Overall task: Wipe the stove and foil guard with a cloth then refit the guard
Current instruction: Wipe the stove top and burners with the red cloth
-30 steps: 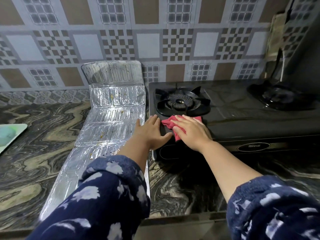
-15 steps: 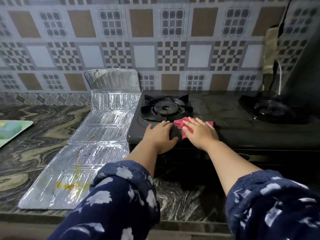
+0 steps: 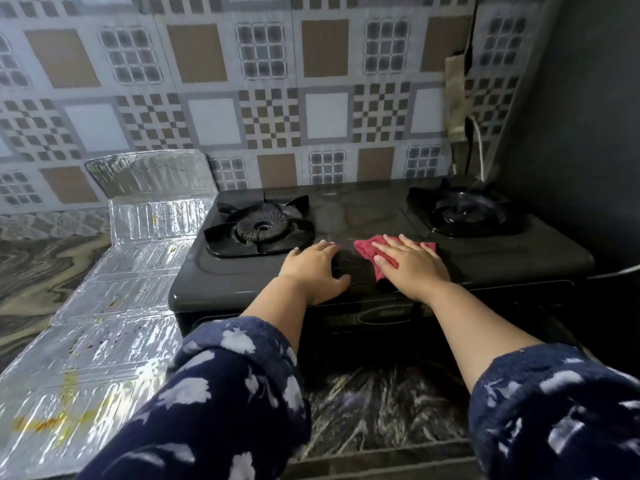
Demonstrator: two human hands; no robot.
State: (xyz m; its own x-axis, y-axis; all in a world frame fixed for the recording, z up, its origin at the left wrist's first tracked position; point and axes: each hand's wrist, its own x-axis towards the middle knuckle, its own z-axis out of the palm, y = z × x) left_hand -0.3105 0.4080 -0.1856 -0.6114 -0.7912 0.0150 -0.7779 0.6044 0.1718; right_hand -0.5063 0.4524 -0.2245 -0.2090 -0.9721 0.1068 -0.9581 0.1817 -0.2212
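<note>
Down from the head camera, a black two-burner stove sits on a dark marbled counter, backed by a tiled wall of brown, white and checked squares. The right hand lies flat, fingers spread, pressing a red cloth onto the glossy top between the left burner and the right burner — the cloth shows past the fingertips and under the thumb side. Just beside it, the left hand rests palm down on the stove's front edge, fingers extended, holding nothing; the two hands are close but apart. Both forearms come out of dark blue sleeves printed with pale shapes.

Left of the stove, the foil guard lies unfolded on the counter, its far panels bent up against the wall. Its near panel carries yellow-orange smears and small dark specks. The guard's right edge runs close along the stove's left side — whether it touches cannot be told. A white cable hangs by the wall behind the right burner.
</note>
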